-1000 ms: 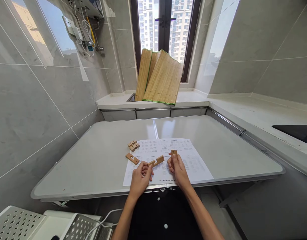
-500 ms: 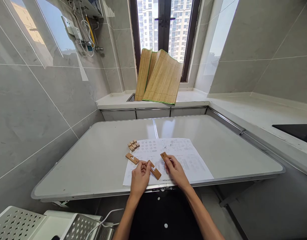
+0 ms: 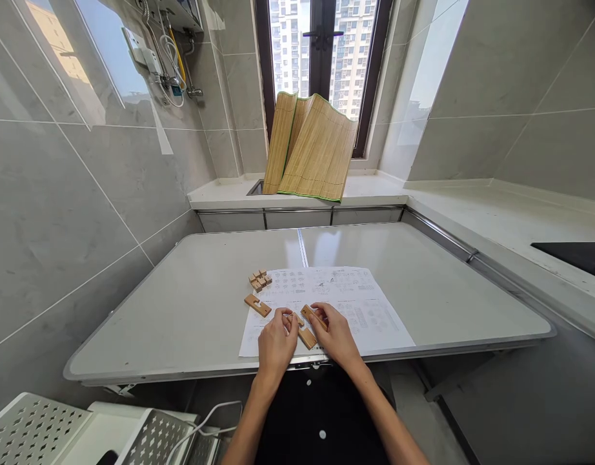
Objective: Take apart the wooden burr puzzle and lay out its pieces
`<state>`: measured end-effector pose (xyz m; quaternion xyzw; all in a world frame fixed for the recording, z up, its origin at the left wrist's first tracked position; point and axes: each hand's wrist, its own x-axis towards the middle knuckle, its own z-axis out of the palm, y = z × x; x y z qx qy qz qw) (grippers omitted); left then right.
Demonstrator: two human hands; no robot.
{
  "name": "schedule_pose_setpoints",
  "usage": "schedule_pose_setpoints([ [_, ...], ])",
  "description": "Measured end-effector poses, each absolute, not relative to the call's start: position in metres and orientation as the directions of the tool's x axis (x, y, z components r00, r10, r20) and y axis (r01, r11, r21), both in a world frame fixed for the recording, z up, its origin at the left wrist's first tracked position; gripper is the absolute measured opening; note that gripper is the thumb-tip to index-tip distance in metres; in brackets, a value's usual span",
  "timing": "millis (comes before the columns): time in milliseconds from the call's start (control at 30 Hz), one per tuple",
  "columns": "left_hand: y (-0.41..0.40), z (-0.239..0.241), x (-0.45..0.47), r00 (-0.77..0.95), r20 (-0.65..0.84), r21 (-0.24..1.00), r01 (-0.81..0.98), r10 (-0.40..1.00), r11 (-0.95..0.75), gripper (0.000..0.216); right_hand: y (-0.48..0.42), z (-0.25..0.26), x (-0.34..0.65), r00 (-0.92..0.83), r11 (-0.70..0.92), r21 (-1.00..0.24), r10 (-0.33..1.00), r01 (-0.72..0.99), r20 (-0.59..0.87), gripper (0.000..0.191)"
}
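My left hand (image 3: 279, 339) is closed on a notched wooden puzzle piece (image 3: 307, 338), which sticks out to the right of the fingers above a printed sheet (image 3: 375, 326). Between the thumb and fingers of my right hand (image 3: 334, 330) is a second wooden piece (image 3: 306, 311), tilted, its right part covered by the hand. The two pieces are close together; whether they touch I cannot tell. Another notched wooden piece (image 3: 257, 305) lies flat at the sheet's left edge. Behind it sits a cluster of small interlocked wooden blocks (image 3: 260, 280).
The sheet lies on a white folding table (image 3: 181, 310) with a centre seam. A bamboo mat (image 3: 319, 152) leans on the counter (image 3: 370, 186) before the window. White perforated baskets (image 3: 36, 426) and a white cable (image 3: 201, 426) are low at the left.
My right hand has moved left with its piece, turning it and bringing it close to the piece in my left hand. The left hand has shifted slightly right.
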<state>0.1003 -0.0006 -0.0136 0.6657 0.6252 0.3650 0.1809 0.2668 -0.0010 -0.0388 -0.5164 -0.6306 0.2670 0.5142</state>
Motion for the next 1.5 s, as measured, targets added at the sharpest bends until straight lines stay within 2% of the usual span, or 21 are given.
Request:
schedule_pose_setpoints([
  [200,-0.003,-0.014,0.104,-0.011,0.262,0.668,0.724,0.965,-0.172,0.013,0.0,-0.043,0.265,0.054,0.35,-0.837,0.911,0.421,0.408,0.023],
  [433,-0.006,-0.013,0.097,-0.019,0.303,0.716,0.665,0.953,-0.214,0.019,-0.002,-0.044,0.266,0.095,0.327,-0.835,0.908,0.443,0.407,0.025],
  [633,-0.006,-0.012,0.09,-0.028,0.359,0.745,0.61,0.933,-0.269,0.021,-0.004,-0.037,0.269,0.078,0.331,-0.853,0.916,0.405,0.393,0.027],
  [767,-0.008,-0.007,0.089,0.047,0.393,0.731,0.589,0.918,-0.344,0.017,-0.003,-0.036,0.271,0.102,0.326,-0.877,0.918,0.354,0.382,0.027],
  [833,-0.011,-0.004,0.089,0.188,0.409,0.696,0.569,0.893,-0.439,0.019,-0.002,-0.038,0.272,0.161,0.302,-0.896,0.916,0.324,0.367,0.028],
  [967,-0.014,-0.006,0.09,0.506,0.371,0.547,0.558,0.779,-0.623,0.059,0.001,-0.042,0.275,0.268,0.261,-0.931,0.906,0.257,0.328,0.028],
  [1033,-0.013,-0.008,0.091,0.578,0.325,0.476,0.584,0.749,-0.657,0.064,0.001,-0.043,0.276,0.289,0.254,-0.94,0.904,0.227,0.314,0.028],
  [1167,-0.011,-0.011,0.092,0.604,0.27,0.398,0.639,0.75,-0.658,0.05,0.001,-0.043,0.276,0.312,0.241,-0.953,0.905,0.181,0.288,0.029],
  [1300,-0.004,-0.01,0.095,0.576,0.297,0.341,0.681,0.762,-0.648,0.042,0.002,-0.041,0.275,0.322,0.235,-0.96,0.906,0.154,0.273,0.03],
  [1500,0.009,-0.011,0.098,0.597,0.267,0.303,0.693,0.757,-0.654,0.044,0.002,-0.04,0.274,0.336,0.227,-0.964,0.905,0.136,0.26,0.032],
])
